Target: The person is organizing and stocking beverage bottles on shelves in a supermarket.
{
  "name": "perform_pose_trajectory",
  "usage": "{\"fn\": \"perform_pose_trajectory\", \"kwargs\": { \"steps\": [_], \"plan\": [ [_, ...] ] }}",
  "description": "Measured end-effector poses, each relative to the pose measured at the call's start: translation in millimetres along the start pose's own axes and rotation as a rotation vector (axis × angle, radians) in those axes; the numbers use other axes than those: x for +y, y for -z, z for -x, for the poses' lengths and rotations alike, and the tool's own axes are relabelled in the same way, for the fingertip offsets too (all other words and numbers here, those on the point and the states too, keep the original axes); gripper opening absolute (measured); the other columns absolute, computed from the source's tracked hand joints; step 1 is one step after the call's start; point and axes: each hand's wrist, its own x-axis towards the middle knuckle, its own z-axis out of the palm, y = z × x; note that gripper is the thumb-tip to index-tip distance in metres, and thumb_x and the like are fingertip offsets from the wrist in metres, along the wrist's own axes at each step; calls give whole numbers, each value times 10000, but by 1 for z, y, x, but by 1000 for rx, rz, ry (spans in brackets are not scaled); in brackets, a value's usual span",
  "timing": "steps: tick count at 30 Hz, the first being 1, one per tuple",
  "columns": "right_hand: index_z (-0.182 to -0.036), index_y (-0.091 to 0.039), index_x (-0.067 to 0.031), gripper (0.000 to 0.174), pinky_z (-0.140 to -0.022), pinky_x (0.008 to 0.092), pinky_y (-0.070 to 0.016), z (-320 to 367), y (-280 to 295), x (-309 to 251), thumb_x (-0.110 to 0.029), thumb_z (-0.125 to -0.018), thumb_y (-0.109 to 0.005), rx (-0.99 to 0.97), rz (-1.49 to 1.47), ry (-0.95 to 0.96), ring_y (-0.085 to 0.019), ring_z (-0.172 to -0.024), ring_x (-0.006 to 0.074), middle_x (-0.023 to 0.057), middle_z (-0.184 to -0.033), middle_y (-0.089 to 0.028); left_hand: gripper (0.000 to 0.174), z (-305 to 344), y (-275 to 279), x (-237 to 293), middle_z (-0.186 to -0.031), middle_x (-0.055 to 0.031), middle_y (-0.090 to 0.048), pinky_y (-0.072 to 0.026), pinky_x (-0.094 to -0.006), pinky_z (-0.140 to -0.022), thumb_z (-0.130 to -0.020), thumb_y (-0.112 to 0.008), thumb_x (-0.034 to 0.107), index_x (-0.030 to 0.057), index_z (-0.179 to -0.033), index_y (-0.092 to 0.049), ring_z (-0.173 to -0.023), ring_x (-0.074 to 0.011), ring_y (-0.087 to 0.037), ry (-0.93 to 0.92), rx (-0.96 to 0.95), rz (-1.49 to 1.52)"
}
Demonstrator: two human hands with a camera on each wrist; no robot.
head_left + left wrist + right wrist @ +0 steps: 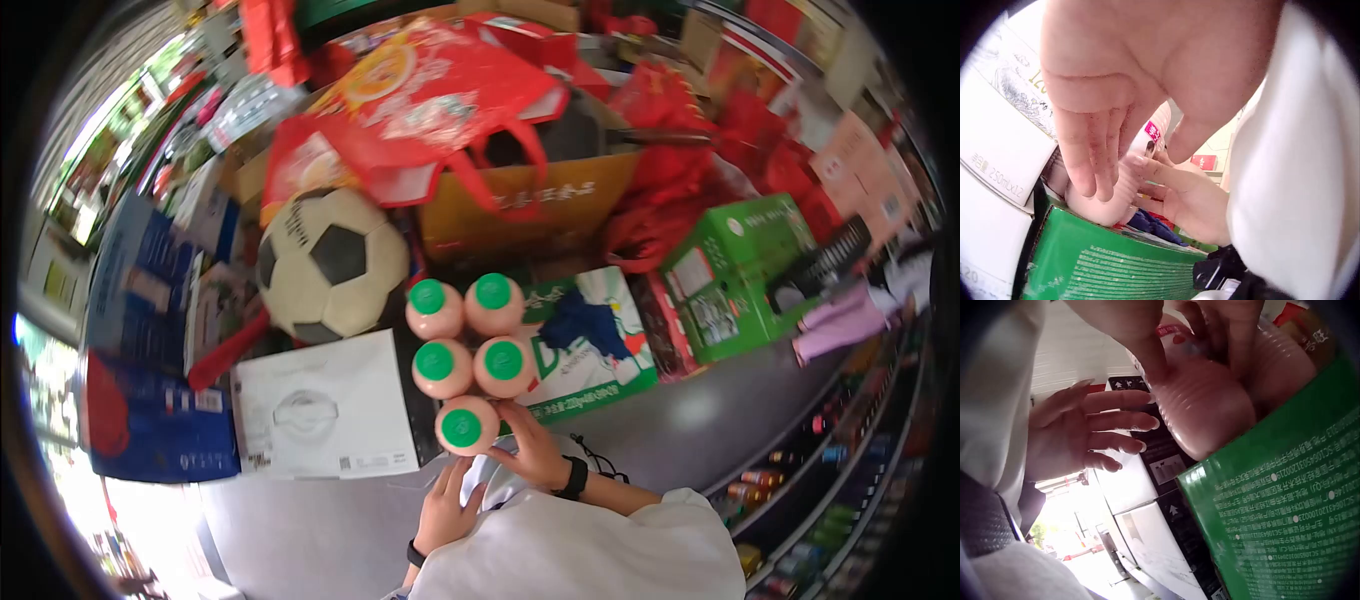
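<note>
Several pink drink bottles with green caps stand close together in the head view, two pairs of them behind a single front bottle [466,427]. My right hand [535,452] grips that front bottle from its right side. In the right wrist view, the thumb and fingers of the right hand [1141,328] close round the ribbed pink bottle [1207,406], right over the edge of a green carton [1272,481]. My left hand [447,512] is just in front of the same bottle, its fingers straight. Spread fingers of the left hand [1063,434] point toward the bottle in the right wrist view.
A white box [325,410] and a soccer ball [335,262] are left of the bottles. Behind them rises a brown carton [520,215] under a red bag [430,110]. At right are a dark blue cloth [585,325] and a green box [735,265]. Shelves [800,500] line the far right.
</note>
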Motion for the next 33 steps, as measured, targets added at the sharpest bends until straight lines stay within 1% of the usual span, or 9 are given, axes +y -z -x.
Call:
{"fn": "perform_pose_trajectory", "kwargs": {
  "steps": [7,9,13,16,19,22,24,29,33],
  "plan": [
    [-958,-608,-28,219,-713,339,-469,5,37,16,-69,-752,-668,45,112,73,-588,-816,290,115,-845,-610,487,-26,16,-5,-1189,-221,-483,-453,-411,-831,-824,-590,153,3,-1247,-400,-1028,-390,-519,-103,-151,111],
    [-848,-646,-36,110,-676,335,-467,-17,52,18,-31,-739,-654,418,235,52,-600,-741,281,92,-769,-630,490,-33,17,-2,-1199,-229,-475,-447,-412,-840,-830,-585,159,1,-1252,-394,-1042,-399,-507,-90,-204,170],
    [-1133,-551,-65,366,-899,430,-374,-55,81,30,-148,-783,-626,415,609,3,-493,-1079,307,128,-1161,-546,514,-39,16,-4,-1237,-238,-454,-424,-410,-892,-839,-581,175,-5,-1276,-378,-1107,-397,-470,-239,-206,26],
    [-1246,-463,-104,498,-977,468,-276,-54,78,58,-243,-792,-612,265,739,-70,-371,-1204,303,113,-1265,-460,531,-50,19,-8,-1261,-239,-441,-403,-407,-927,-839,-587,181,0,-1290,-373,-1150,-390,-448,-308,-230,-29],
    [-1254,-448,-115,546,-960,528,-292,-36,72,63,-264,-762,-631,122,705,-234,-349,-1221,291,87,-1266,-457,554,-40,17,-11,-1249,-235,-451,-415,-398,-910,-839,-590,196,13,-1309,-363,-1118,-372,-480,-300,-291,-104],
    [-1182,-499,-103,479,-896,453,-363,-28,67,61,-248,-748,-643,255,709,-213,-444,-1102,275,95,-1129,-512,566,-33,16,-25,-1212,-211,-477,-449,-372,-859,-826,-610,200,29,-1311,-375,-1018,-287,-553,-393,-396,-60],
    [-1121,-531,-94,432,-811,420,-409,-16,70,47,-229,-733,-665,244,450,-340,-500,-993,265,94,-1013,-535,554,-31,12,-38,-1215,-211,-479,-453,-388,-853,-832,-602,217,48,-1309,-378,-1048,-332,-529,-435,-451,-36],
    [-1232,-482,-130,584,-865,411,-411,-26,50,54,-286,-712,-698,457,727,-26,-485,-1039,319,155,-1135,-496,475,-26,-23,-57,-1242,-179,-498,-387,-357,-944,-821,-609,100,14,-1254,-434,-1151,-303,-479,-529,-513,-72],
    [-1278,-453,-152,635,-910,441,-377,-29,63,61,-311,-711,-690,491,835,-174,-463,-1075,318,146,-1184,-472,389,-30,-40,-46,-1277,-188,-474,-358,-363,-967,-853,-531,103,38,-1235,-491,-1194,-339,-433,-397,-720,33]
  ]
}}
